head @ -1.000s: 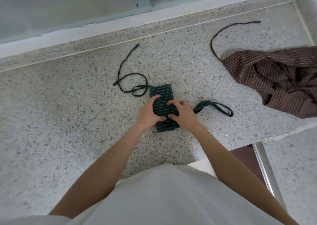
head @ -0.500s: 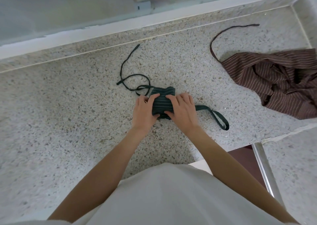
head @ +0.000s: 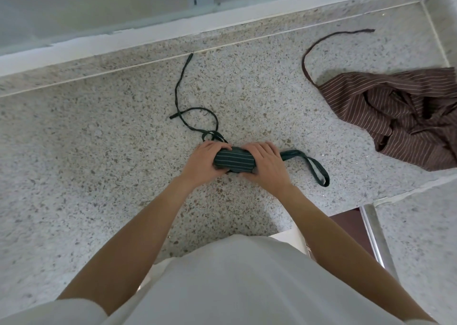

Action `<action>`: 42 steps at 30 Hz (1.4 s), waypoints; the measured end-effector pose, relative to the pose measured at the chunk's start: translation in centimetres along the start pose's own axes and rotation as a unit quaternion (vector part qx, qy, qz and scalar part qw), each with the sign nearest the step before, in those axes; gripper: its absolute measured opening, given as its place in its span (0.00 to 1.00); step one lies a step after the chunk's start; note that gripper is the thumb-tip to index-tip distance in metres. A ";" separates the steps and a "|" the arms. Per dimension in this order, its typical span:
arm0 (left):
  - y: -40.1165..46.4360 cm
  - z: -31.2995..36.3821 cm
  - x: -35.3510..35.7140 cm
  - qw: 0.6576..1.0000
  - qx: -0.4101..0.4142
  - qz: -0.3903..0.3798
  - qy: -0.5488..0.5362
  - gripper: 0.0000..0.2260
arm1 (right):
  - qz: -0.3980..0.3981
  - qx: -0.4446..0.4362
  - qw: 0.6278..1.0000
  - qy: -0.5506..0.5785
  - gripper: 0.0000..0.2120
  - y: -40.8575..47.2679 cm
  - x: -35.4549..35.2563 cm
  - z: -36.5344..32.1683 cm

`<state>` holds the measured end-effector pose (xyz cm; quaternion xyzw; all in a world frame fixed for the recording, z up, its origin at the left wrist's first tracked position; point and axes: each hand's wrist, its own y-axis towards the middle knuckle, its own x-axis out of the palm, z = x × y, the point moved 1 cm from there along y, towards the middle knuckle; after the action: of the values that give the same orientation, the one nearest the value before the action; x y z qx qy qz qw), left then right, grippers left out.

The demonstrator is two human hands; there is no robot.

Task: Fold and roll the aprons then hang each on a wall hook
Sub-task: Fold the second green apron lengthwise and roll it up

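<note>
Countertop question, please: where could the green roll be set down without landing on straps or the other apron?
The countertop is bare left of the left hand, and between the green straps and the brown apron. It is crowded behind the green roll, where straps loop, and beside the right hand, where the neck loop lies.

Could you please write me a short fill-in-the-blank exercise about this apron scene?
1. Both hands grip the rolled ____ striped apron on the speckled counter.
2. The brown striped apron lies in a ____ heap.
3. The left hand and right hand hold opposite ____ of the roll.
4. A loop strap trails from the roll on the person's ____ side.

Answers: green; crumpled; ends; right
</note>
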<state>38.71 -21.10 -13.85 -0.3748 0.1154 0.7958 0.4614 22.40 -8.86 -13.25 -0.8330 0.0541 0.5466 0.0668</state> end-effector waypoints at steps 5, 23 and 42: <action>0.5 0.3 -0.7 0.998 -0.043 -0.047 0.008 0.23 | -0.029 0.028 0.996 0.074 0.22 0.8 -0.6 -0.3; -5.7 4.6 -4.9 0.969 -0.106 0.136 -0.179 0.06 | 0.090 0.349 0.698 0.619 0.14 -0.4 -9.4 -3.8; -7.2 7.7 -4.5 0.946 -0.093 0.162 -0.267 0.12 | 0.086 0.291 0.740 0.600 0.20 -4.8 -9.4 -8.3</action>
<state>42.15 -15.99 -4.21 -0.1664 -0.0270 0.9378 0.3034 26.92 -5.34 -1.11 -0.9204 0.3109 -0.1047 0.2126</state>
